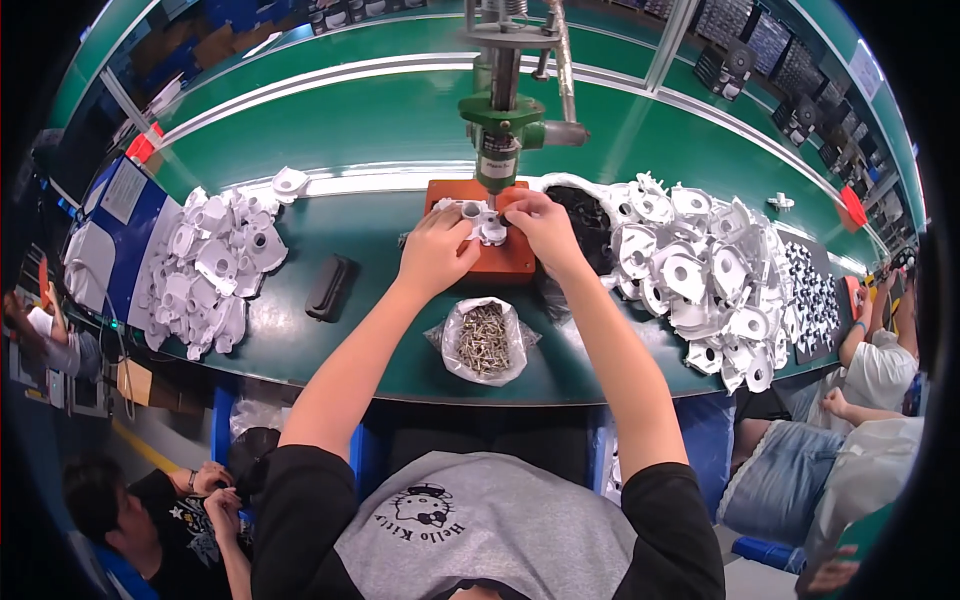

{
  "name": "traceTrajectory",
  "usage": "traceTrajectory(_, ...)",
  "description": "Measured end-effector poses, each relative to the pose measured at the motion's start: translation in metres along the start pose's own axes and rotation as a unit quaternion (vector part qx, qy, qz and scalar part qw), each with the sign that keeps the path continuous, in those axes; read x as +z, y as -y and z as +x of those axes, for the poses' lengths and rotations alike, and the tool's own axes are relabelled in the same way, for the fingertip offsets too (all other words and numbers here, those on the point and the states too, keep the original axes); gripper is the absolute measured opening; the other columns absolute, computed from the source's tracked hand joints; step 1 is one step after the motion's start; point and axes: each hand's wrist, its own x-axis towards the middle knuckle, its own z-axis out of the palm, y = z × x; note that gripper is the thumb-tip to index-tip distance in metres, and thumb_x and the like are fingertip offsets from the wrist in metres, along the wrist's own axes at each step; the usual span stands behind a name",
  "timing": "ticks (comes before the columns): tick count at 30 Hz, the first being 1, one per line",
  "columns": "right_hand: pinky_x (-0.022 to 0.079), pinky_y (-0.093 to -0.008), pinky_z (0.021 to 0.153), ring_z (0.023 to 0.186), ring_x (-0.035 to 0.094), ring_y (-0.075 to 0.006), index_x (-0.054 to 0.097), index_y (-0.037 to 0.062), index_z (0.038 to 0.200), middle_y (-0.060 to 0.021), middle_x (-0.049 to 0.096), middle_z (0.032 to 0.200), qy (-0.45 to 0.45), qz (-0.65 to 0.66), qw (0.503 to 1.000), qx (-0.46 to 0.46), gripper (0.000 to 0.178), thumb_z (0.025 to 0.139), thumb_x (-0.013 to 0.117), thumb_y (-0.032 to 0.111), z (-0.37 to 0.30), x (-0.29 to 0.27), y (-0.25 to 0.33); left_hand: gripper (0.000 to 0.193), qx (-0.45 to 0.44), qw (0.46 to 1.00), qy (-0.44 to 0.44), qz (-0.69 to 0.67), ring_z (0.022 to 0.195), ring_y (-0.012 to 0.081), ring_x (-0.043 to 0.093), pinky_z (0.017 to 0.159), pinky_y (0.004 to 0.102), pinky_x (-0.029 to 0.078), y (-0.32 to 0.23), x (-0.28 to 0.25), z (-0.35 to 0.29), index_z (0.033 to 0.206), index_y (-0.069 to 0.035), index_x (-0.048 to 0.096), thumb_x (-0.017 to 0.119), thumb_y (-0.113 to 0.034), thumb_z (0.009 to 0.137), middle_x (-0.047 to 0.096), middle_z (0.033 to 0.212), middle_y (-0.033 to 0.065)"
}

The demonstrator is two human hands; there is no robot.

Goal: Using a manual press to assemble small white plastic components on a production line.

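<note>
A white moulded plastic part (489, 232) sits on the orange base (513, 262) of a green bench press (496, 165), right under its spindle. My left hand (437, 252) lies over the part's left side, fingers closed on its edge. From the right, my right hand (546, 232) reaches to the part with thumb and forefinger pinched together beside the spindle tip. Whatever those fingers hold is too small or hidden to make out. Just in front of the base stands an open clear bag of small metal screw-like pins (484, 338).
Piles of white plastic parts lie to the left (214, 262) and right (692, 275). A black bag (584, 222) is beside the base, a black case (330, 288) left of the pins. Far right, a dark tray (822, 345) carries small pieces. Other people sit at both sides.
</note>
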Motion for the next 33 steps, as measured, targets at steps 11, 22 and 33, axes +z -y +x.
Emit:
traceTrajectory(11, 0.031, -0.0478, 0.100, 0.123, 0.039, -0.0326, 0.062, 0.0112, 0.103, -0.0105, 0.053, 0.122, -0.041, -0.274, 0.960, -0.035, 0.034, 0.073, 0.070, 0.023, 0.007, 0.025, -0.001, 0.017, -0.011, 1.000, -0.010, 0.016, 0.097, 0.0368, 0.061, 0.081, 0.0425, 0.052, 0.002, 0.000, -0.003, 0.085, -0.004, 0.060, 0.065, -0.017, 0.074, 0.062, 0.107, 0.0172)
traceTrajectory(22, 0.043, -0.0343, 0.089, 0.098, 0.057, -0.0271, 0.061, 0.0017, 0.098, -0.0145, 0.059, 0.104, -0.087, -0.243, 0.960, -0.111, 0.020, 0.081, 0.063, 0.010, -0.039, 0.006, 0.019, 0.015, -0.012, 1.000, -0.011, 0.011, 0.089, 0.0328, 0.062, 0.081, 0.0418, 0.051, 0.005, 0.003, -0.004, 0.085, -0.005, 0.059, 0.061, -0.014, 0.073, 0.062, 0.096, 0.0136)
traceTrajectory(33, 0.041, -0.0339, 0.073, 0.079, 0.051, -0.0223, 0.068, 0.0071, 0.080, -0.0036, 0.055, 0.076, 0.173, -0.466, 0.819, -0.285, 0.009, 0.072, 0.066, 0.010, -0.105, 0.026, 0.045, 0.016, -0.012, 0.999, -0.033, 0.001, 0.086, 0.0306, 0.062, 0.077, 0.0408, 0.051, 0.006, 0.008, -0.005, 0.088, -0.006, 0.061, 0.061, -0.013, 0.073, 0.062, 0.094, 0.0121)
